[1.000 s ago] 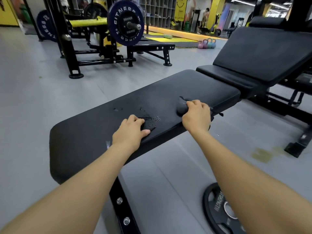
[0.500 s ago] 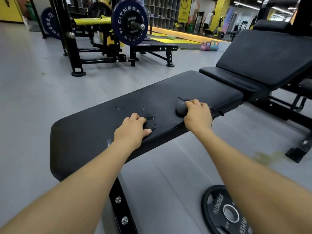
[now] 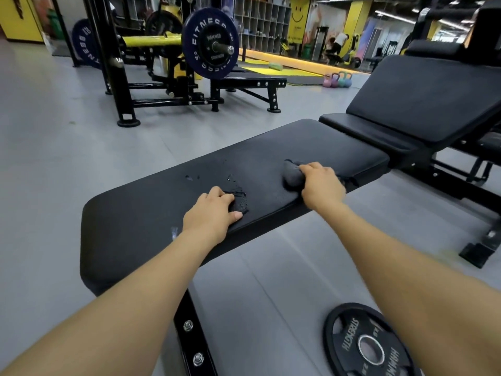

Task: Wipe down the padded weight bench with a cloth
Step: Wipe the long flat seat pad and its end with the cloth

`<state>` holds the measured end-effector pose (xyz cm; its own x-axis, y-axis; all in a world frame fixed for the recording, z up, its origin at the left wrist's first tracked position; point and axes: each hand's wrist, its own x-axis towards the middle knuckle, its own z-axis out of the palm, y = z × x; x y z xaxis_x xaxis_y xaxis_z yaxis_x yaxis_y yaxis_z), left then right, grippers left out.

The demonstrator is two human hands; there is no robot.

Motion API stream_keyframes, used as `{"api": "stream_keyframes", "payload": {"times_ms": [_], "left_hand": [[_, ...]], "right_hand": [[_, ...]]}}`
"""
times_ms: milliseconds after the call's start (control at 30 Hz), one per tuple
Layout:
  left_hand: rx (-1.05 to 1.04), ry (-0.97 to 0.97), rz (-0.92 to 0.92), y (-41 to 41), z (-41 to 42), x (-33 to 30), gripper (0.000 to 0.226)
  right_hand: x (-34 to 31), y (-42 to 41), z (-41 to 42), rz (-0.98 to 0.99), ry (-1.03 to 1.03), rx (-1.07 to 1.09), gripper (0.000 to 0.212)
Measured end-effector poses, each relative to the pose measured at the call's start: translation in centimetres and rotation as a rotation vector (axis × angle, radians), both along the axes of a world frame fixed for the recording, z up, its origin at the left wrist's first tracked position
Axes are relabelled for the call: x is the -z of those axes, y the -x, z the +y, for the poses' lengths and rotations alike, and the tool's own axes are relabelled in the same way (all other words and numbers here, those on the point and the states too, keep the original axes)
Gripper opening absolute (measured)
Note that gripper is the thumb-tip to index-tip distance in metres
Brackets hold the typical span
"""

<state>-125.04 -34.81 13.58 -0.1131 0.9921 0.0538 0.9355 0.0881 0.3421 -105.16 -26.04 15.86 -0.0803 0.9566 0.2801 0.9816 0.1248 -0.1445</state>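
1. While both of my hands sit on the black padded counter [image 3: 151,229], the right hand [image 3: 322,185] is closed around a bunched dark cloth [image 3: 292,173] near the pad's near edge.
2. Left hand [image 3: 211,215] lies flat, fingers together, just beside a patch of water droplets [image 3: 238,195] on the pad.
3. Below the pad's near edge, a black weight plate [image 3: 366,346] lies on the grey floor [image 3: 54,147].

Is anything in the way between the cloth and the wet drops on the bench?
Nothing visible lies on the pad between them. The right hand presses the dark cloth on the bench. The wet drops lie to its left, though the left hand rests right beside them.
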Motion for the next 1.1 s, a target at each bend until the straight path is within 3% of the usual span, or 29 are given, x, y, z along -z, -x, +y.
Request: {"api": "stream_keyframes", "payload": {"times_ms": [167,300,400,533,667,833,1100], "left_hand": [[-0.008,0.014,0.008,0.1,-0.1,-0.1,0.040],[-0.003,0.019,0.015,0.0,-0.3,-0.2,0.038],[0.008,0.025,0.004,0.1,-0.4,-0.1,0.045],[0.005,0.012,-0.009,0.2,-0.3,0.1,0.047],[-0.004,0.019,-0.019,0.2,-0.3,0.1,0.045],[0.010,0.039,-0.020,0.2,-0.6,-0.4,0.037],[-0.092,0.022,-0.015,4.0,-0.2,-1.6,0.043]], "right_hand": [[2.1,6.4,-3.8,-0.028,-0.036,-0.256,0.048],[1.1,5.5,-4.1,-0.076,0.047,-0.453,0.051],[-0.6,1.7,-1.0,-0.135,0.117,-0.319,0.049],[-0.5,1.7,-1.0,-0.046,0.027,-0.087,0.044],[1.0,6.4,-4.3,-0.066,-0.008,-0.280,0.046],[0.3,6.0,-4.8,0.000,0.176,-0.433,0.046],[0.5,7.8,-5.1,-0.150,0.041,-0.360,0.037]]}}
